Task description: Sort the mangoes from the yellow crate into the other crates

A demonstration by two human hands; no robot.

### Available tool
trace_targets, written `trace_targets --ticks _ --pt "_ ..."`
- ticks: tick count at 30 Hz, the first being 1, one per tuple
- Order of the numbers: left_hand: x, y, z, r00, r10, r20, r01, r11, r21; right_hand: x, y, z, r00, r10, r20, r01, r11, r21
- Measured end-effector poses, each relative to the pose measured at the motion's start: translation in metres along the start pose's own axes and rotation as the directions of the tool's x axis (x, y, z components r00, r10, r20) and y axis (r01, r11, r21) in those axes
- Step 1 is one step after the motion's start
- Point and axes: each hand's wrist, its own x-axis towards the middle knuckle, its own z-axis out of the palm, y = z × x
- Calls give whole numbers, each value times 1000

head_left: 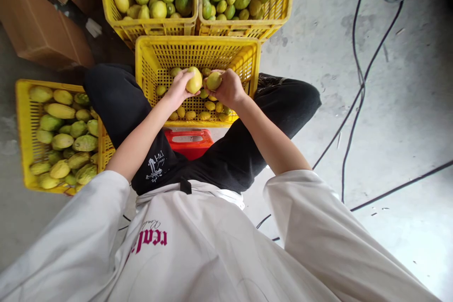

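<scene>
My left hand (179, 89) is closed around a yellow lemon (194, 80), which faces up between thumb and fingers. Close beside it, my right hand (230, 88) grips a smaller, yellow-green lemon (213, 81). Both hands are over the yellow plastic crate (198, 43) between my knees, and the two lemons are a little apart. Several loose lemons (190, 115) lie on the floor of that crate, partly hidden by my hands and forearms.
Two yellow crates (152, 26) (244, 28) piled with green and yellow fruit stand beyond. Another full crate (26, 137) is at my left. A red plastic stool (193, 151) is under me. Cardboard boxes (42, 23) lie far left; black cable (361, 87) crosses the concrete floor at right.
</scene>
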Motion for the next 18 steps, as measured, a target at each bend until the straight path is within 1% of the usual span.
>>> trace_targets --ticks 3,6,7,12,15,18 --pt "-6 3 2 998 58 1 -58 996 71 -1 1 3 1000 2 4 -2 999 36" --pt "-11 4 3 997 71 -39 -67 992 103 0 4 3 1000 -23 11 23 1000 22" --pt "-11 5 2 997 69 -36 -65 992 104 0 6 2 999 -39 9 39 999 11" --pt "-12 3 -3 997 46 60 -53 991 126 1 9 -6 995 -100 22 101 994 -48" --pt "-10 -1 -6 996 61 59 -69 988 138 1 9 -9 993 -106 57 111 990 -83" --pt "-7 -2 -5 996 67 56 -72 993 96 1 8 -6 993 -96 70 103 989 -106"
